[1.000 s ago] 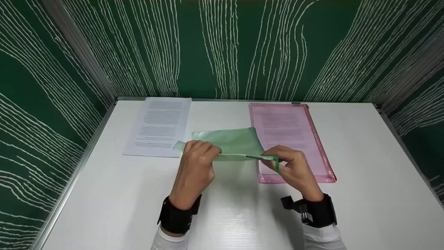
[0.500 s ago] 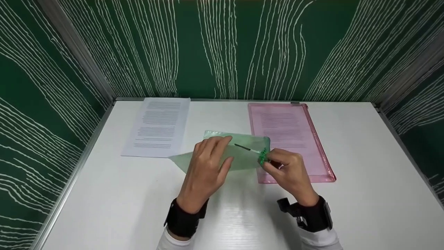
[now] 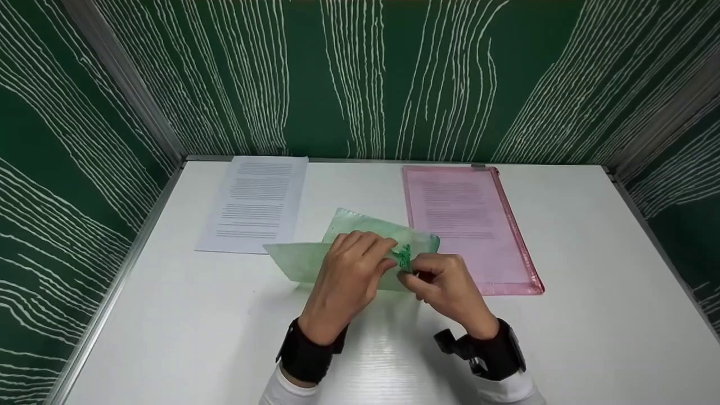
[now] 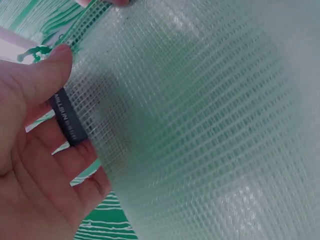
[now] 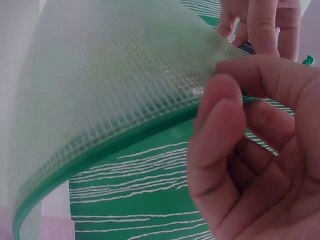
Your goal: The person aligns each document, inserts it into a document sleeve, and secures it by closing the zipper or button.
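A translucent green mesh zipper pouch (image 3: 295,261) is held above the table, bent open into two flaps. My left hand (image 3: 349,284) grips its edge; in the left wrist view the thumb lies on the mesh beside a black label (image 4: 69,117), with the fingers behind the edge. The right hand (image 3: 447,289) pinches the pouch's corner between thumb and index finger, by the darker green zipper edge (image 5: 135,132). A green tassel-like cord (image 3: 404,257) sticks up between the two hands. Parts of the pouch are hidden behind the hands.
Printed paper sheets (image 3: 253,205) lie at the back left of the white table (image 3: 185,337). A pink zipper pouch (image 3: 495,270) with printed paper inside lies at the right. Green walls with white wavy lines stand around the table.
The left hand first let go of the pouch edge, then moved right and took hold near the cord. The right hand moved left with the corner. The pouch's flaps have spread apart.
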`<state>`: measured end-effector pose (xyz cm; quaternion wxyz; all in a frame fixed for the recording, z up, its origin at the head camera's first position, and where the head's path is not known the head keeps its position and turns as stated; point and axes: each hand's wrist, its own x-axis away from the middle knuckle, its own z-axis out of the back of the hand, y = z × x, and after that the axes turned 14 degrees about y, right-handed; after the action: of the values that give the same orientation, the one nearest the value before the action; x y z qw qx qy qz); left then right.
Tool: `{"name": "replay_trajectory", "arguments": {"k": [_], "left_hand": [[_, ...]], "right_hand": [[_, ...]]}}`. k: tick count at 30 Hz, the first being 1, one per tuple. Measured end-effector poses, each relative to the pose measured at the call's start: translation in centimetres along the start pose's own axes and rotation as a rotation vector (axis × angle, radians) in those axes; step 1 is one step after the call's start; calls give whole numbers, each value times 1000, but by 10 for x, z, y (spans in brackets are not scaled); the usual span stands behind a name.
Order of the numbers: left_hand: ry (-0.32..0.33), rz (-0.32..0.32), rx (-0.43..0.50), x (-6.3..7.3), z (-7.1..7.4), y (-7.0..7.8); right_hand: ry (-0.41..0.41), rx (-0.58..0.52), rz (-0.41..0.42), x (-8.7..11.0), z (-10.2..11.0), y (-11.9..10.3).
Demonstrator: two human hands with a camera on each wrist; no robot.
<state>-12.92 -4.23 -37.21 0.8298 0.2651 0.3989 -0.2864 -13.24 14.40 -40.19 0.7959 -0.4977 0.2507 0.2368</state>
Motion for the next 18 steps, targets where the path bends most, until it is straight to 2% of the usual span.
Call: {"name": "replay_trajectory", "arguments": {"k": [7,12,14,18], "left_hand": [[40,-12,90,0,-3,-4],[49,-57,110,0,-5,-2],[50,-83,107,1,-5,0],[54,-133,90,1,-5,4]], "right_hand": [[-112,-95,-68,-8,7,-25],[-185,-152,-79,-6,23,-16],[-167,-177,-68,-7,29,-19],[-71,-181,-5,-11,30,-41]]}}
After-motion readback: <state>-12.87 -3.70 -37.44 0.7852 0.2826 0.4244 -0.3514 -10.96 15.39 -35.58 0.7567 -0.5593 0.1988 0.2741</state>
